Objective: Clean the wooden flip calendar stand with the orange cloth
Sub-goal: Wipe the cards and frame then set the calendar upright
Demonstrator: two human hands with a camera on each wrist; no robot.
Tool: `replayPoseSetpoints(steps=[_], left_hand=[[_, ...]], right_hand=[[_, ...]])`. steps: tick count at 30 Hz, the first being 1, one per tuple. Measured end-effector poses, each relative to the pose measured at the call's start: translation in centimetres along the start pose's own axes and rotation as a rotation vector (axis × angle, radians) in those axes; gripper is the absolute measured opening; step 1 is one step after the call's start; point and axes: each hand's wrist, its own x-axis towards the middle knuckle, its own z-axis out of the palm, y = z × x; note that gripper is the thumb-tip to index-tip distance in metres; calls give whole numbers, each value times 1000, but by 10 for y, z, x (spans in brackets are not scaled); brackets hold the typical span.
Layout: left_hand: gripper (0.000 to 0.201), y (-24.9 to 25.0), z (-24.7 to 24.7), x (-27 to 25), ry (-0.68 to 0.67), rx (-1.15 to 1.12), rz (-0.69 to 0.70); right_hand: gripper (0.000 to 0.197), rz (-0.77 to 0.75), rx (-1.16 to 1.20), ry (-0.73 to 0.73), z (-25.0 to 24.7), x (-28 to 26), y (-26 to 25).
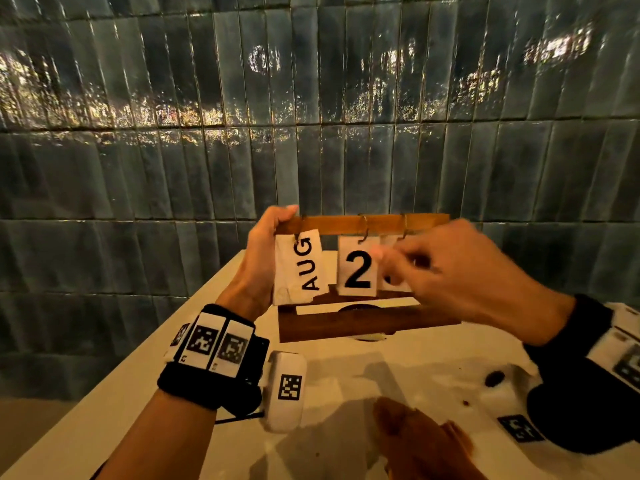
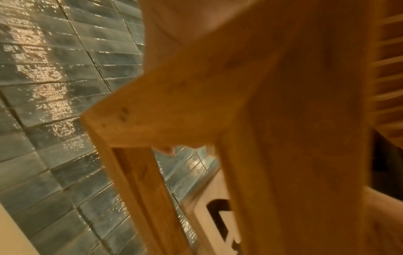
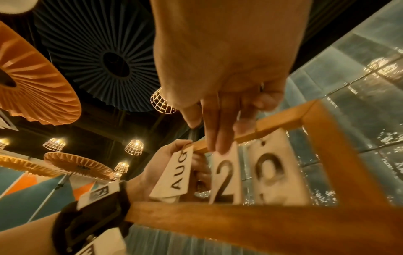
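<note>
The wooden flip calendar stand [image 1: 363, 224] is held up off the white table [image 1: 332, 382], and its cards read AUG [image 1: 306, 263] and 2 [image 1: 358, 268]. My left hand [image 1: 268, 244] grips the stand's upper left corner and left post. The right hand [image 1: 401, 263] is blurred in front of the number cards. In the right wrist view two straight fingers [image 3: 216, 138] touch the top of the 2 card [image 3: 226, 179] below the top bar [image 3: 277, 120]. The orange cloth [image 1: 422, 441] lies loose on the table near me, with no hand on it.
A dark glossy tiled wall [image 1: 311, 116] rises close behind the table. Dark spots [image 1: 495, 377] mark the tabletop at the right. The table's left edge [image 1: 138, 348] runs diagonally, with the floor beyond it.
</note>
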Motion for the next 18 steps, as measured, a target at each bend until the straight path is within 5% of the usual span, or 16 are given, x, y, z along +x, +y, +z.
replayPoseSetpoints(steps=[3,8,13,18], left_hand=[[41,1,-4,9,-55,15,-8],[41,-4,-7,36,-104,34,5],[49,-11,-12,84,-114,89,-34],[36,-22,-20,145,-51,378,-163]], right_hand=[[44,-72,-9,217,-17,15,24],[70,88,70,-233,-29,51,53],[24,161,222,-242,-30,93,95],[16,206,305,-136,1,138,139]])
